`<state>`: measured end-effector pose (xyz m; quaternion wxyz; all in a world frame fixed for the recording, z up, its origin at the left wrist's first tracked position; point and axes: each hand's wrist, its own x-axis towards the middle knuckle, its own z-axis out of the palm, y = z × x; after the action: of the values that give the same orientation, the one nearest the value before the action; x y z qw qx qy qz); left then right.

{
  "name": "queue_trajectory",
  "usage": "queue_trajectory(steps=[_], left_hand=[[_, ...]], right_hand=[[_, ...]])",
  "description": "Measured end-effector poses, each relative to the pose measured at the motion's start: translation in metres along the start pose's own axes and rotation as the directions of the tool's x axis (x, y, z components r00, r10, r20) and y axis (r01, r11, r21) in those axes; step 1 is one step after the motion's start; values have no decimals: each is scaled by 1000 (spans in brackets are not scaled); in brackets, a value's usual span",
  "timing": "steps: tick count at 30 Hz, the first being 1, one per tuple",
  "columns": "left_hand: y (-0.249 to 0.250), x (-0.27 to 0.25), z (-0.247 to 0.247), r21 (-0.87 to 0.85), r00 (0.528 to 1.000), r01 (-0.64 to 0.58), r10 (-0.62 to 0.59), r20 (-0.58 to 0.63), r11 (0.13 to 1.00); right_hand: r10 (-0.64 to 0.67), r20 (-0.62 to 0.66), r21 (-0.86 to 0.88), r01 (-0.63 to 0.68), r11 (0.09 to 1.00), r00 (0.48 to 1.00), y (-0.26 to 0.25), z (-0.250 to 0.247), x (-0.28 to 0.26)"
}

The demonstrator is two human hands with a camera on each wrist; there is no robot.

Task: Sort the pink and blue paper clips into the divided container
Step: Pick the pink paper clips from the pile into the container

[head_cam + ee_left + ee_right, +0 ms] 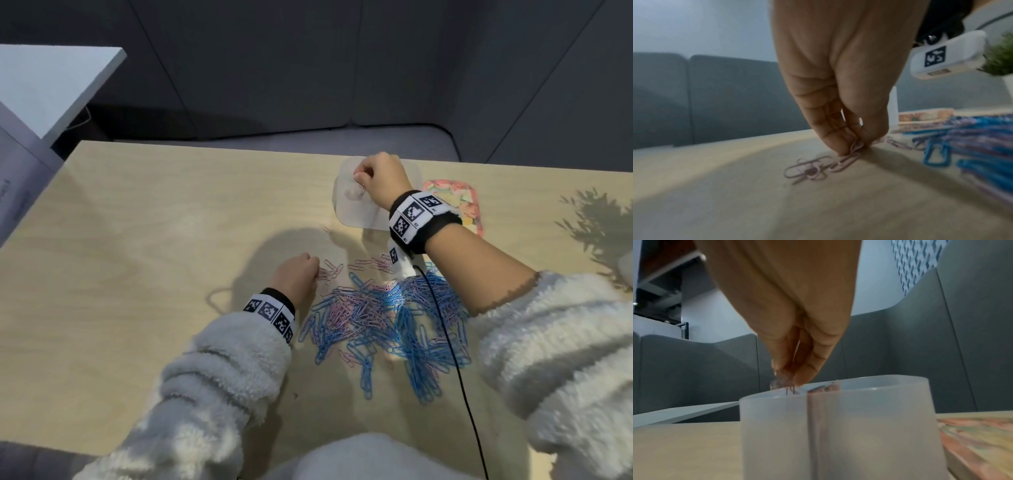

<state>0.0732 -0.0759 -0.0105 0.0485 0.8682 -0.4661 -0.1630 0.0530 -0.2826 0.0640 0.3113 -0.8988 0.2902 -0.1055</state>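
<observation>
A heap of blue and pink paper clips [387, 318] lies on the wooden table [137, 274] in front of me. My left hand [298, 275] is at the heap's upper left edge, pinching a pink clip [856, 145] against the table, with more pink clips [809, 170] just in front of it. My right hand [380, 178] hovers over the translucent divided container [352, 212] at the table's far side, its fingertips [803, 378] pinching pink clips [790, 388] just above the left compartment. The container's divider [809, 418] shows through its wall.
A colourful flat book or box [469, 205] lies right of the container. A small green plant [1001, 56] stands at the far right. A white shelf [44, 85] juts in at the upper left. A black cable [455, 359] runs across the heap. A grey sofa is behind the table.
</observation>
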Motion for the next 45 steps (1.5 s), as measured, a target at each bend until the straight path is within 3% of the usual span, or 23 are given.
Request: queue_trajectory(steps=[3, 6, 9, 11, 13, 16, 23, 25, 27, 30, 33, 37, 41, 45], left_hand=[[2, 0, 0, 76, 1000, -23, 22, 14, 997], [1, 3, -1, -12, 1000, -2, 2, 8, 1000], [1, 5, -3, -78, 998, -7, 12, 53, 997], [2, 5, -5, -83, 998, -11, 16, 60, 996], [2, 4, -4, -89, 998, -6, 11, 57, 996], [3, 1, 0, -107, 998, -8, 15, 65, 994], [11, 2, -9, -114, 993, -64, 75, 93, 991], [14, 7, -21, -151, 997, -73, 77, 25, 986], [19, 16, -39, -228, 990, -104, 79, -117, 968], [31, 38, -71, -279, 932, -214, 110, -346, 936], [38, 64, -88, -330, 918, -213, 73, -391, 920], [42, 87, -89, -361, 914, -189, 29, -405, 913], [42, 97, -84, -325, 943, -152, 39, -330, 933], [29, 83, -82, -391, 915, -162, -10, -402, 906]], right_hand=[[-50, 12, -30, 50, 998, 999, 0, -4, -7], [-133, -87, 14, 135, 991, 987, -1, -3, -30], [-112, 71, -9, 113, 994, 991, 16, 19, -69], [-32, 180, -124, 55, 991, 983, 36, 37, -88], [10, 220, -269, 50, 962, 975, 54, 49, -99], [-27, 256, -413, 135, 901, 966, 61, 57, -111], [-59, 297, -387, 177, 905, 953, 64, 57, -125], [-43, 302, -344, 151, 927, 952, 64, 55, -125], [-4, 311, -292, 99, 951, 950, 63, 52, -125], [29, 339, -238, 56, 970, 940, 61, 48, -124], [22, 370, -194, 54, 979, 929, 56, 39, -121], [-59, 247, -83, 81, 993, 967, 39, 17, -107], [-94, 87, 140, 81, 987, 992, 20, -8, -81], [-106, -57, 255, 117, 960, 993, 7, -19, -44]])
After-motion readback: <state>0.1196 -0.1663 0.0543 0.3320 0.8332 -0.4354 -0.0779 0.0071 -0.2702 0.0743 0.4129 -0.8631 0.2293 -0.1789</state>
